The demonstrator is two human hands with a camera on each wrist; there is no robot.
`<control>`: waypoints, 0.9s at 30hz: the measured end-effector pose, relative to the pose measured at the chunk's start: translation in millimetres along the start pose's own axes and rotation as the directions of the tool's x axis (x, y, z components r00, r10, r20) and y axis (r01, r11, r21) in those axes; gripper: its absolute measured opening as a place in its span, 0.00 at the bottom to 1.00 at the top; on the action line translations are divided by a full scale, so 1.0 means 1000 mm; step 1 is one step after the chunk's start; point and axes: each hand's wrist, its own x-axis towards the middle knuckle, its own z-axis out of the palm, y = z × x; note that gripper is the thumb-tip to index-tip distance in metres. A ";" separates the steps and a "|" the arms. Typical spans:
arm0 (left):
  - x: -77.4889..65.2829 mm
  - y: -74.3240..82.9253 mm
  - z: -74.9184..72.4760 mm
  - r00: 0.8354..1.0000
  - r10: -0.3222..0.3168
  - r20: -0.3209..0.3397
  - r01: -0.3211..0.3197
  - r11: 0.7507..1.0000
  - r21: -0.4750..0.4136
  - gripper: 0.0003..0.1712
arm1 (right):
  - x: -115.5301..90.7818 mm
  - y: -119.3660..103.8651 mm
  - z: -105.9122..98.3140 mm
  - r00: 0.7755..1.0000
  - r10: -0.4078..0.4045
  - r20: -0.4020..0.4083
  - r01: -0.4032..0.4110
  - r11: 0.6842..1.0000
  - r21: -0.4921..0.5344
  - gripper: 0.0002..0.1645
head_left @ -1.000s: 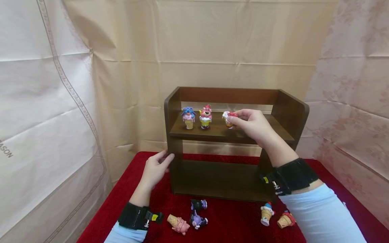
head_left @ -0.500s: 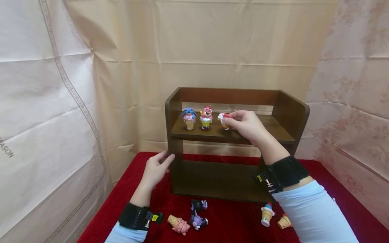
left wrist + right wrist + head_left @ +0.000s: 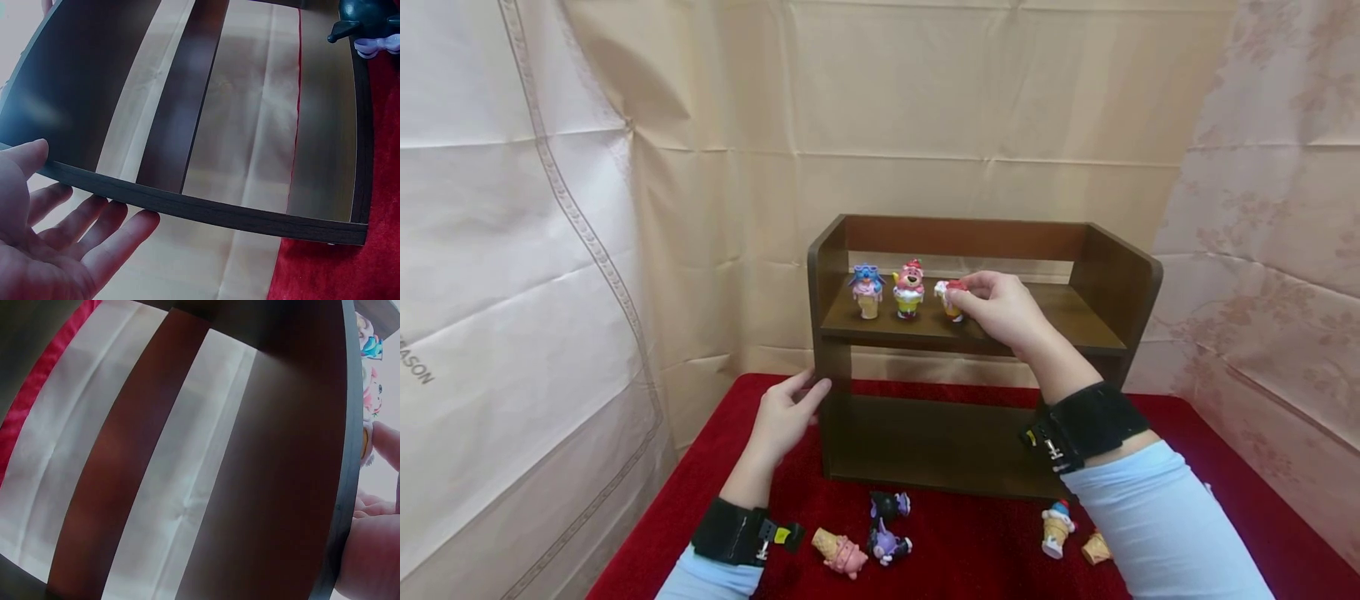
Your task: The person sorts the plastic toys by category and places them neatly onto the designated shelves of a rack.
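Note:
In the head view, my right hand pinches a figurine with a white-and-red top and yellowish base, low over the upper shelf board. Left of it stand two upright ice-cream figurines: a pink bear in a yellow-green cup and a blue character with sunglasses on a cone. My left hand touches the left side panel of the brown shelf, its fingers fairly straight. The left wrist view has the fingertips right at the panel's edge. In the right wrist view, the board hides most of the right hand.
On the red cloth before the shelf lie a pink cone figurine, a purple figurine and a black one. Farther right are a cone figurine with a blue-and-red top and another cone, partly behind the right sleeve.
My right hand has moved left and slightly down with the white-and-red figurine, closer to the bear figurine. The left hand has stayed at the side panel.

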 end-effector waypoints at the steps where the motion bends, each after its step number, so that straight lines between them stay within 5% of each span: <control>1: 0.000 0.000 0.000 1.000 -0.004 0.001 0.004 1.000 0.002 0.33 | 0.000 0.000 0.000 1.000 -0.002 -0.003 0.002 1.000 -0.005 0.29; 9: 0.001 0.000 -0.001 1.000 -0.003 0.003 0.003 1.000 0.008 0.34 | -0.001 -0.001 -0.001 1.000 0.006 0.001 -0.006 0.999 -0.033 0.33; 20: 0.001 0.001 -0.001 1.000 0.003 -0.005 -0.003 1.000 0.025 0.35 | -0.002 0.001 0.000 0.999 -0.034 -0.018 0.034 0.999 -0.012 0.25; 27: -0.001 0.000 0.000 1.000 -0.001 0.001 0.001 1.000 0.013 0.35 | -0.003 0.005 0.001 0.998 -0.037 -0.046 0.035 0.998 -0.049 0.32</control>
